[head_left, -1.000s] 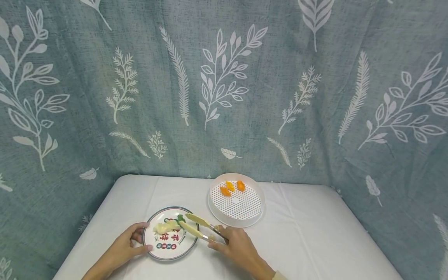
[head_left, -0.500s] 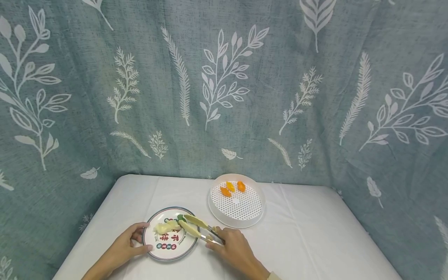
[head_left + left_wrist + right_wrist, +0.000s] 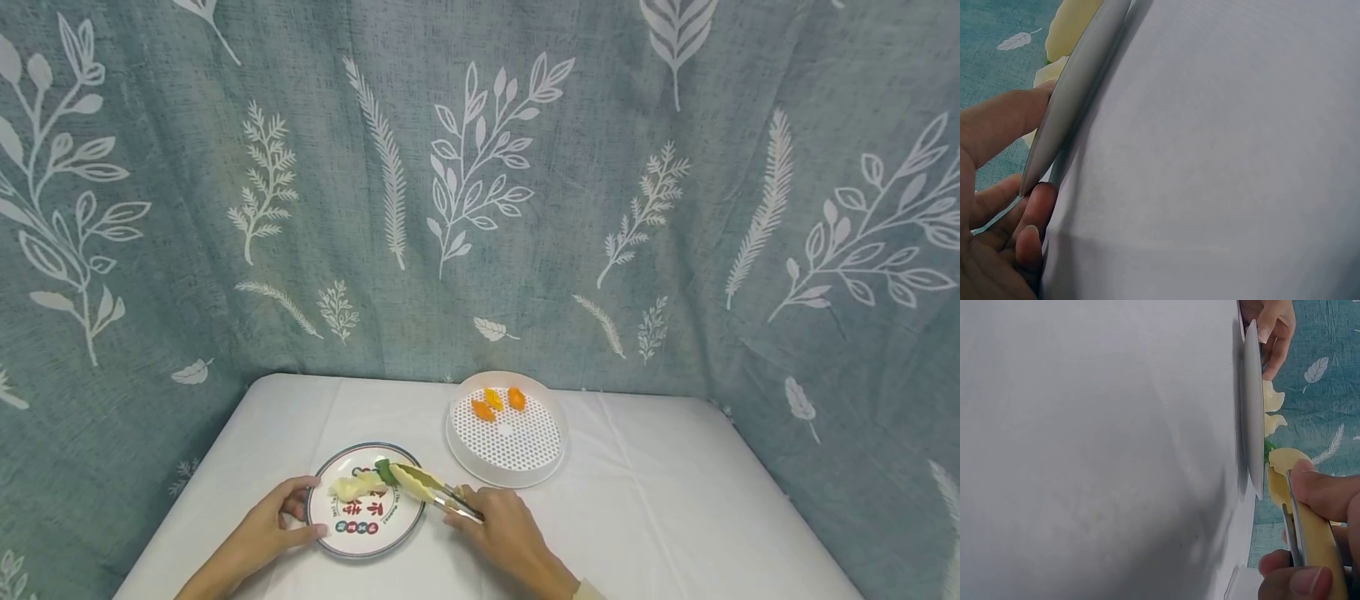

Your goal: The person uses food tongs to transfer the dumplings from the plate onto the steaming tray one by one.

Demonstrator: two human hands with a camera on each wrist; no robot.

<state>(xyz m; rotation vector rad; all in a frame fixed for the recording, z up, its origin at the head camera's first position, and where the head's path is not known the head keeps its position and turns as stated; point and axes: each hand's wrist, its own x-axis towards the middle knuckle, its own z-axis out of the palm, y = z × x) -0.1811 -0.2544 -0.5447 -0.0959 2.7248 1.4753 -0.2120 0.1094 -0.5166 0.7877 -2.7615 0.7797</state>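
My left hand (image 3: 262, 529) grips the left rim of a round white plate (image 3: 375, 542) with red and blue printing; in the left wrist view its edge sits between the thumb and fingers. On the plate lie pale yellow, dumpling-like pieces (image 3: 357, 487) and a green piece (image 3: 386, 472). My right hand (image 3: 506, 529) holds a pair of tongs (image 3: 420, 485) with yellow tips and metal arms. The tongs' tips are close together at the green piece, over the plate's right part. Whether they clamp it is hard to tell.
A white round steamer tray (image 3: 510, 479) with a perforated base stands behind and right of the plate. Several orange and yellow pieces (image 3: 483, 410) lie in it. A white cloth covers the table (image 3: 637, 500), and a patterned teal curtain (image 3: 480, 208) hangs around it.
The tongs' tips have come together at the green piece, which has shifted slightly to the left. My left hand and the plate have stayed in place.
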